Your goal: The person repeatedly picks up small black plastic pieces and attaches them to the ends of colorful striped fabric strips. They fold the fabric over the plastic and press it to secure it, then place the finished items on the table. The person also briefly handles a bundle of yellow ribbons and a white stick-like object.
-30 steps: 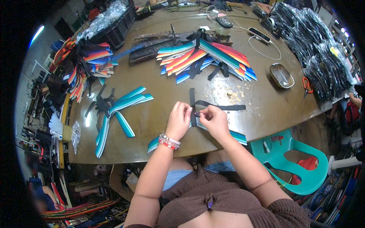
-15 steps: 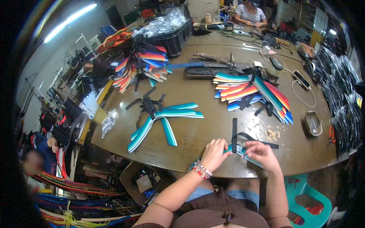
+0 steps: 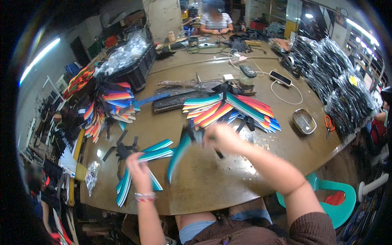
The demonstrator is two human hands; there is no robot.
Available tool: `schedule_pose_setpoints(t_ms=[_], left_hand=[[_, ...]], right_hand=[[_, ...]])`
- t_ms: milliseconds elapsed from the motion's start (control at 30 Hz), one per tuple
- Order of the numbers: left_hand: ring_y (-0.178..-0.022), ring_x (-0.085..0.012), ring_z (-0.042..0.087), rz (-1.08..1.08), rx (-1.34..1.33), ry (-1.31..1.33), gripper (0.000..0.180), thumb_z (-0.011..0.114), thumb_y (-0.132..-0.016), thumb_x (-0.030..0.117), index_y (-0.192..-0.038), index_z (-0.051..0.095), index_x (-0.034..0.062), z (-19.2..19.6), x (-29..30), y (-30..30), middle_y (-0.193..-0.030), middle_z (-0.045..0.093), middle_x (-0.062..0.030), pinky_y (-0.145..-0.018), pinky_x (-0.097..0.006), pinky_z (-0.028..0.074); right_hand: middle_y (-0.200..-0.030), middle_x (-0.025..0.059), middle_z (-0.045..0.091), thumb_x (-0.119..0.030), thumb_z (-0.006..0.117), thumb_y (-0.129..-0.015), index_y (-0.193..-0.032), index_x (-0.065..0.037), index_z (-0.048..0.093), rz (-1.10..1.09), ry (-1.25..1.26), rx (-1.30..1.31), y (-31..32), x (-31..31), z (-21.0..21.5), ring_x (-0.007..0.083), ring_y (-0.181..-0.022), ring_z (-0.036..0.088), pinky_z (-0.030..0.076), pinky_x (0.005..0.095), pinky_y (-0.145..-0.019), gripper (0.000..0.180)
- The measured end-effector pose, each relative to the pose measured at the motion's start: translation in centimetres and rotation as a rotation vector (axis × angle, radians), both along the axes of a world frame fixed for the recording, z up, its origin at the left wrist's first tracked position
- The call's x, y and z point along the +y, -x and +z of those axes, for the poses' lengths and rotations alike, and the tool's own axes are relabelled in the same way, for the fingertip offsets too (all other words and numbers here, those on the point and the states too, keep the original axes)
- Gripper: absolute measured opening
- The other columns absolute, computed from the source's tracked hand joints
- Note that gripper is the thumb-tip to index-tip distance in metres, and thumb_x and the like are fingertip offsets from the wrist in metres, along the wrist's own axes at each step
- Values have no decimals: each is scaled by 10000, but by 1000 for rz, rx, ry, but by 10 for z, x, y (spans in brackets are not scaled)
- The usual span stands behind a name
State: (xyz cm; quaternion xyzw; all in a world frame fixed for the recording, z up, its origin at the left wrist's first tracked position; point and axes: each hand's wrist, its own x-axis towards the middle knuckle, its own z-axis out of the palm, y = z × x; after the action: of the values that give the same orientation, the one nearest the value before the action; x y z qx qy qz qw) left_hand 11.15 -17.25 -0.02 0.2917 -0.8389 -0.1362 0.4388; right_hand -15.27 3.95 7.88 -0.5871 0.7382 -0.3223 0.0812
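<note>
My right hand (image 3: pixel 222 139), smeared by motion, is closed on a green-striped strap (image 3: pixel 178 157) with black webbing, held above the middle of the table. The strap's coloured end hangs down to the left. Farther left, my left hand (image 3: pixel 139 171) lies over a pile of green-and-white striped straps (image 3: pixel 153 153), fingers extended and partly hiding them. A tangle of black webbing ends (image 3: pixel 123 151) sticks out beyond that hand. Just past my right hand lies a fanned bundle of rainbow-striped straps (image 3: pixel 228 109).
Another multicoloured strap bundle (image 3: pixel 116 102) lies at the left, before a black crate (image 3: pixel 136 67) of clear plastic bags. To the right are a phone (image 3: pixel 281 78) on a cable, a metal dish (image 3: pixel 304 121), orange-handled scissors (image 3: pixel 328 125) and stacked plastic-wrapped goods (image 3: pixel 347 92). A person (image 3: pixel 215 22) sits opposite.
My right hand has carried the strap from the near edge up and left over the table. My left hand has let go of it and moved left onto the green pile. The view has turned right.
</note>
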Motion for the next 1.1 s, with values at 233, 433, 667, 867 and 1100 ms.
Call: schedule_pose_setpoints(t_ms=[233,433,667,867,1100], left_hand=[[-1055,-371,564,59,-336,-170,356,662,-818,69,-1165,597,31,-27,-94,-62,-1100,628,-194,-938,-429,426],[-999,-344,609,91,-336,-105,347,677,-836,146,-1149,595,18,10,-44,-22,-1100,643,-180,-884,-408,468],[-969,-189,630,-573,9,-300,237,696,-809,77,-1039,654,46,46,109,68,-1084,662,-78,-834,-300,498],[-1038,-284,545,-628,-457,8,247,722,-780,220,-973,661,77,10,183,81,-1118,606,-92,-889,-410,455],[-1012,-278,512,-504,-258,-74,287,791,-718,274,-908,689,85,-10,171,88,-1218,510,-105,-923,-410,418]], right_hand=[[-947,161,655,-155,708,-701,-837,-132,738,-870,-146,350,167,30,23,304,-929,636,518,397,-809,140],[-852,98,682,-70,640,-822,-914,-26,690,-1113,666,115,151,251,-23,196,-772,639,502,314,-727,114],[-802,105,627,-58,669,-826,-892,16,635,-1266,497,198,127,316,-90,160,-723,621,494,302,-668,105],[-818,106,617,-47,661,-823,-844,15,604,-1226,613,381,141,314,-101,196,-674,606,496,329,-643,87],[-795,34,613,-41,645,-847,-902,-14,659,-1024,680,115,67,236,-47,102,-658,541,442,254,-598,63]])
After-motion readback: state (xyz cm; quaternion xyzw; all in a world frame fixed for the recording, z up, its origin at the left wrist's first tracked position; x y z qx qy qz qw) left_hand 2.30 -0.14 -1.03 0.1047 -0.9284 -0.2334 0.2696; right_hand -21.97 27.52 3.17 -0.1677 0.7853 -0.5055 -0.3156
